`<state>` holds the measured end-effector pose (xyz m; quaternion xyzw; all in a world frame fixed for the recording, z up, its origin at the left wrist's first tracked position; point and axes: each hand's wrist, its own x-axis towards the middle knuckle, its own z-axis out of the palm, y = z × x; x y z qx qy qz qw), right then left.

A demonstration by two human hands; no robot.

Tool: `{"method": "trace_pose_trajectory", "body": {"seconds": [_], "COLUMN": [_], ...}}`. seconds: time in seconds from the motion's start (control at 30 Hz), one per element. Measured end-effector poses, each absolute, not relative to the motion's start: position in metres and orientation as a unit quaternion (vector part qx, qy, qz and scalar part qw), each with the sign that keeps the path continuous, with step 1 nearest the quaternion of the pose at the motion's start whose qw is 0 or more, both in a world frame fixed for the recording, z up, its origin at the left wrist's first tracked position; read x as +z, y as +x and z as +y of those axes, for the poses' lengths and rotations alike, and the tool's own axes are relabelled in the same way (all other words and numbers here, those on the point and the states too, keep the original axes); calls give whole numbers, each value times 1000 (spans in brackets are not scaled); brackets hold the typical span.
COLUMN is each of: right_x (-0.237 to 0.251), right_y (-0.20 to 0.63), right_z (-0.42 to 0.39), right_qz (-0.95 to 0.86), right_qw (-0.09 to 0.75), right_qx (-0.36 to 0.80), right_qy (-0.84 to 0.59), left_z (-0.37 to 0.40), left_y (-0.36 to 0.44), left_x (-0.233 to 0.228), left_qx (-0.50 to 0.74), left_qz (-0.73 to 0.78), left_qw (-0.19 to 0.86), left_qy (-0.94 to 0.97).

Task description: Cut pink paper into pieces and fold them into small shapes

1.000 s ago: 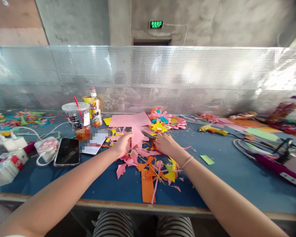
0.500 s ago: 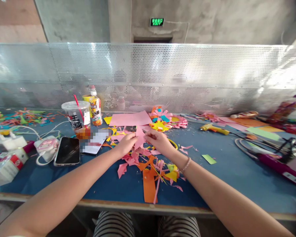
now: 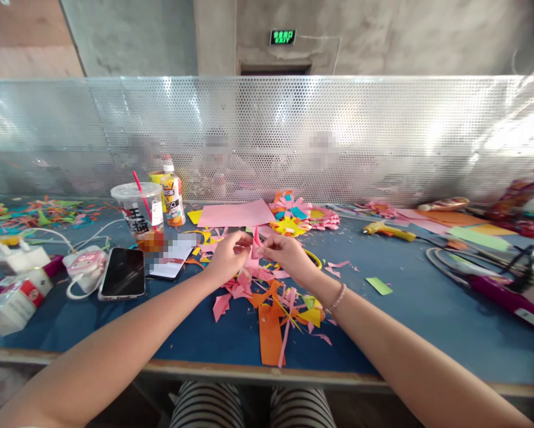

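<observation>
Pink paper piece (image 3: 254,251) was pinched between left hand (image 3: 226,257) and right hand (image 3: 283,254), both closed on it, above scrap pile (image 3: 271,303) mid-table (image 3: 427,333). Near edge was kept open; phone (image 3: 123,272), cup (image 3: 138,215) crowded left, glue gun (image 3: 385,229) right.

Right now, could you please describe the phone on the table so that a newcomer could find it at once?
Start at the blue table and its left part. Just nearer than the plastic cup with the red straw lies the phone, flat, its dark screen upward, the only black slab there.
</observation>
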<state>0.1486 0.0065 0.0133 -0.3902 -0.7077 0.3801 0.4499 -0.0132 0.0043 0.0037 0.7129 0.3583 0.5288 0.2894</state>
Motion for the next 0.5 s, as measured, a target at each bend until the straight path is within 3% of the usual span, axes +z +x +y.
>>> {"method": "trace_pose_trajectory", "body": {"seconds": [0.17, 0.5], "right_x": [10, 16], "right_y": [150, 152], "right_z": [10, 7], "right_qz": [-706, -695], "right_qw": [458, 458], "right_qx": [404, 423], "right_qy": [-359, -358], "left_z": [-7, 5], "left_y": [-7, -12], "left_x": [7, 4], "left_qx": [487, 507], "left_qz": [321, 359], "left_qw": [364, 416], "left_qy": [726, 664]}}
